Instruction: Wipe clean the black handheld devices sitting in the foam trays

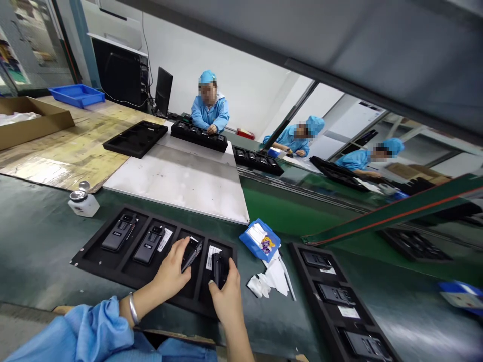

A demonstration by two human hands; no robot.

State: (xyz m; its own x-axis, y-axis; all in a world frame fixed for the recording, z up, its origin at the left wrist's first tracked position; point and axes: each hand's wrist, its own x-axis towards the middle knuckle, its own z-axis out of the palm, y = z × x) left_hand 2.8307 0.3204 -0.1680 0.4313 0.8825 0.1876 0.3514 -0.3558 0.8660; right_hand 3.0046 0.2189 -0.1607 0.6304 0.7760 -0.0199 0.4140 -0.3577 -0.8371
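Note:
A black foam tray [94,251] with several slots lies on the green belt in front of me. Its two left slots each hold a black handheld device [117,232], [149,244]. My left hand [171,274] is closed on a slim black device part [192,255] over the third slot. My right hand [226,294] grips another black device [217,269] standing on edge in the rightmost slot, beside a white label [212,253].
Right of the tray sit a small blue box [260,240], crumpled white wipes [269,281] and a second tray of devices [339,301]. A white dispenser bottle [83,201] stands at left. A white board [181,181] lies beyond. Three people in blue work across the belt.

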